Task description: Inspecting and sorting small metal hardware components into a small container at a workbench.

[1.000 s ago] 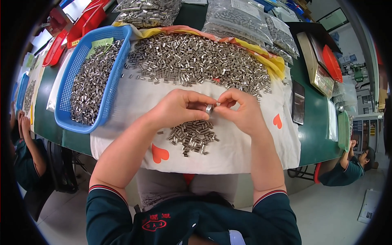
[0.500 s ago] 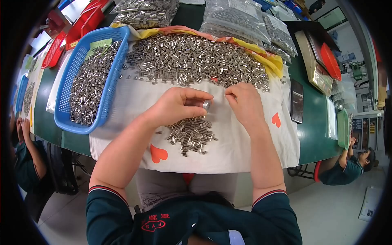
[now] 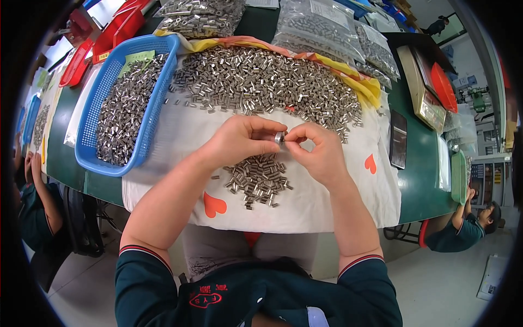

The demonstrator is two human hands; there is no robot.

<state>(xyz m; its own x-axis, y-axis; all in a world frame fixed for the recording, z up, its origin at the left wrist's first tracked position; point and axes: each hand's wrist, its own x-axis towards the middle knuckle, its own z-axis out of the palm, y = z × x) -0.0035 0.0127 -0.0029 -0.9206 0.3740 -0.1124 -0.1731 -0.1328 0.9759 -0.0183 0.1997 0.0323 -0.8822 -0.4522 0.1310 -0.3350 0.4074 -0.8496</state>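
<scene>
My left hand (image 3: 239, 140) and my right hand (image 3: 318, 152) meet over a white cloth (image 3: 180, 131) with orange hearts. Both pinch one small silver metal sleeve (image 3: 279, 137) between their fingertips. Directly below the hands lies a small heap of the same metal sleeves (image 3: 260, 177). A much larger heap of sleeves (image 3: 261, 82) spreads across the cloth's far side.
A blue plastic basket (image 3: 109, 139) full of sleeves sits at the left. Clear bags of parts (image 3: 321, 27) and red trays (image 3: 117, 24) line the back. A dark phone (image 3: 398, 139) and a scale (image 3: 425, 87) lie at the right. Other people sit at the left (image 3: 32, 218) and right (image 3: 463, 229).
My right hand had drawn apart toward the large heap half a second ago; it has come back against the left hand, and both now pinch a sleeve together.
</scene>
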